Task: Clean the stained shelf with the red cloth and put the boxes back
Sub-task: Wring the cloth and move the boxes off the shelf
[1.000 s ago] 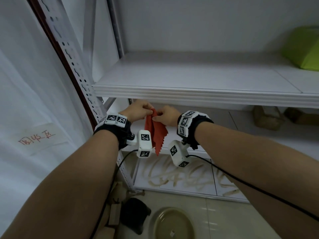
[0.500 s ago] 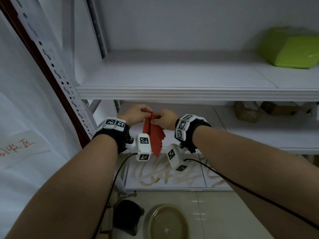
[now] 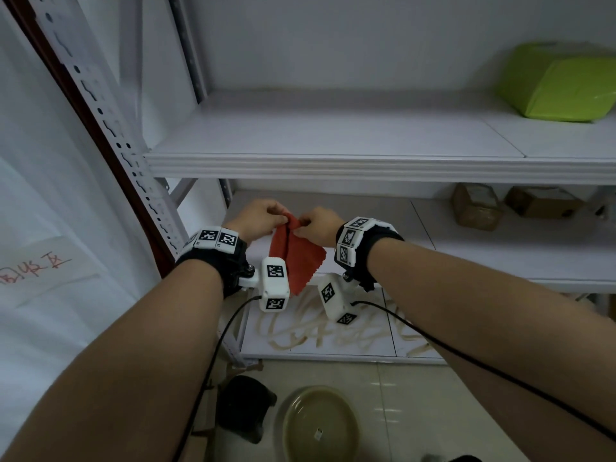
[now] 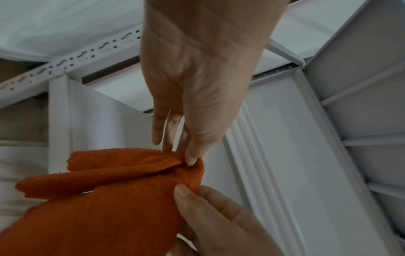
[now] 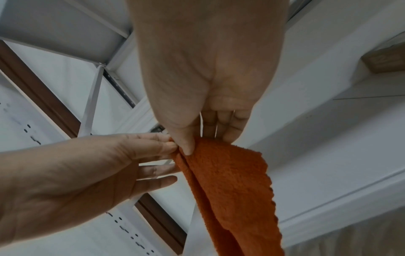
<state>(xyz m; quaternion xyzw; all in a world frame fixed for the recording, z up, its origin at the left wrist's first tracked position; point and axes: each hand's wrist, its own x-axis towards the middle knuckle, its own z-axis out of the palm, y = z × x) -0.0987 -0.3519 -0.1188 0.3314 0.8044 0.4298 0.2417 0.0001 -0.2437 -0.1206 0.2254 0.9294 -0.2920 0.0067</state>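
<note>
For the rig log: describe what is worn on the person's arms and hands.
Both forearms are bare, with no sleeves or gloves. The left hand and right hand each have a black wrist strap ringed with white blocks bearing black-and-white square markers. A white boxy camera unit with similar markers hangs below each wrist, and a thin black cable trails back from each.

Red handwriting on white sheet (image 3: 33,268); illegible
</note>
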